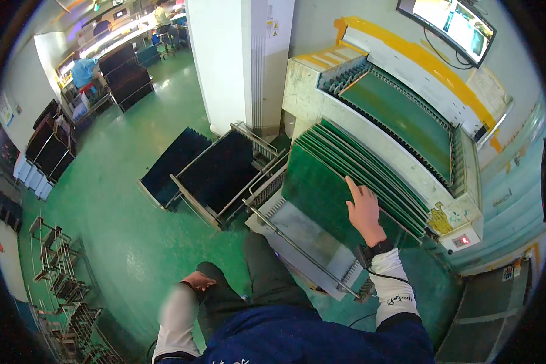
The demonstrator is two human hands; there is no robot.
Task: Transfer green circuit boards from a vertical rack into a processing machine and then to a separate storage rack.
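Currently: sorting green boards leaning in rack on machine | right hand flat on front board, fingers extended, grasping nothing | left hand idle at thigh, loosely curled, empty | next likely needs pinching one board's edge

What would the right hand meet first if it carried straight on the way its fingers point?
The right hand already lies on the stack of green boards; pointing up and left along them, it would likely slide over more board before reaching the machine, though depth is unclear.
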